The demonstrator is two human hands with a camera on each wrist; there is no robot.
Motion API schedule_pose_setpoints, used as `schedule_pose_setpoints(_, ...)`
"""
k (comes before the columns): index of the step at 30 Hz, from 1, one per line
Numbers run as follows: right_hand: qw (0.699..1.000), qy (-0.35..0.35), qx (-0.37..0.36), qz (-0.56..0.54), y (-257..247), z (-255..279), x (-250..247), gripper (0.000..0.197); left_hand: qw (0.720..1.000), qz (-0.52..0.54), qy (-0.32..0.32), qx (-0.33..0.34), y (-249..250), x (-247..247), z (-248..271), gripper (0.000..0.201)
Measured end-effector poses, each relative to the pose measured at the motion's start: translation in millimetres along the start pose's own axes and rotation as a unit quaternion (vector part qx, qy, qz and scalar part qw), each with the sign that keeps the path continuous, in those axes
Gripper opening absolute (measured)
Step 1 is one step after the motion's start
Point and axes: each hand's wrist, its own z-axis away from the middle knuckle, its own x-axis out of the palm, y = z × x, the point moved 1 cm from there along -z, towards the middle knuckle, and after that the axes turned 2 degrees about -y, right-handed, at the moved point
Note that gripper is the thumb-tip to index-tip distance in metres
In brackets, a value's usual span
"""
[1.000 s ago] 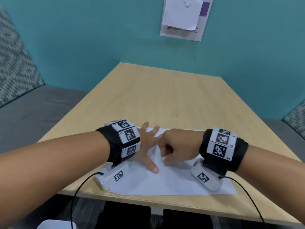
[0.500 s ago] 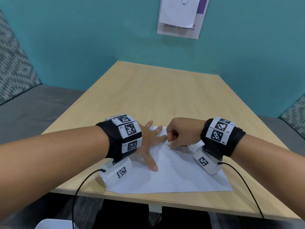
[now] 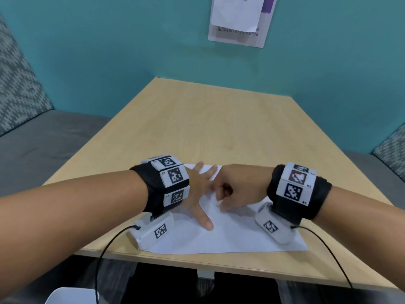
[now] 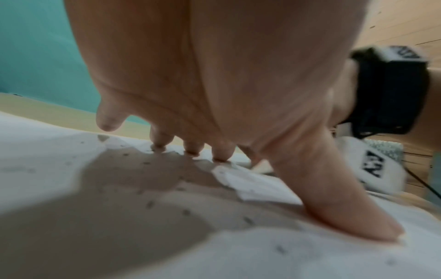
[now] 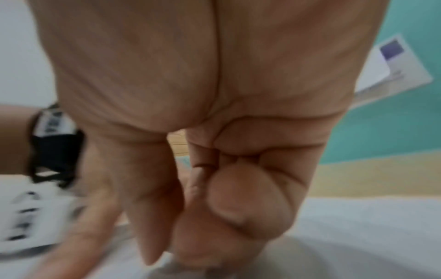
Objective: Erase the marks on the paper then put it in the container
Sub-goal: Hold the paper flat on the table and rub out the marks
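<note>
1. Across the near edge of the bench (image 3: 219, 119) lies the paper (image 3: 230, 235), flat, its near corners almost at the edge.
2. Left hand (image 3: 198, 189): released, fingers (image 4: 334, 198) spread straight and pressing the paper's left part.
3. Right hand (image 3: 238, 187): clenched over the paper's middle, just beside the left hand. The object inside the fist is hidden; whether it grips an eraser cannot be told.
4. White container (image 3: 70, 296): cut off at the lower frame edge, below the bench.
5. Small dark specks (image 4: 148, 203) dot the paper; blur obscures them.
</note>
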Motion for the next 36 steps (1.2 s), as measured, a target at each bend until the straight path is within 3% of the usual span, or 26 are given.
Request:
schedule_pose_setpoints(3,0.999,-0.027,-0.037,-0.024,-12,4,12,0.013,1.0,0.012,0.004,-0.006,-4,4,-2,0.095)
schedule_pose_setpoints(7,1.0,0.019,0.011,-0.002,3,-1,-5,0.012,1.0,-0.005,-0.001,0.002,0,3,-3,0.109)
schedule_pose_setpoints(12,0.998,-0.044,-0.036,-0.038,-15,3,10,0.016,1.0,0.009,-0.013,-0.008,-1,-1,-3,0.096)
schedule_pose_setpoints(16,1.0,0.013,0.017,-0.003,4,0,-6,0.013,1.0,-0.022,-0.006,-0.006,-2,2,-4,0.112)
schedule_pose_setpoints(21,0.998,-0.042,-0.024,-0.027,-9,6,10,0.015,1.0,-0.008,-0.012,-0.006,-7,4,-9,0.103)
schedule_pose_setpoints(26,0.998,0.029,0.062,0.003,20,-5,-15,0.013,0.999,-0.031,-0.017,-0.023,-9,5,-10,0.124)
schedule_pose_setpoints(31,0.999,-0.033,0.006,-0.009,1,0,2,0.013,1.0,-0.015,-0.012,-0.014,-9,6,-11,0.115)
schedule_pose_setpoints(36,0.998,0.026,0.06,-0.011,24,-5,-17,0.014,0.999,-0.031,-0.024,-0.025,-6,2,-8,0.125)
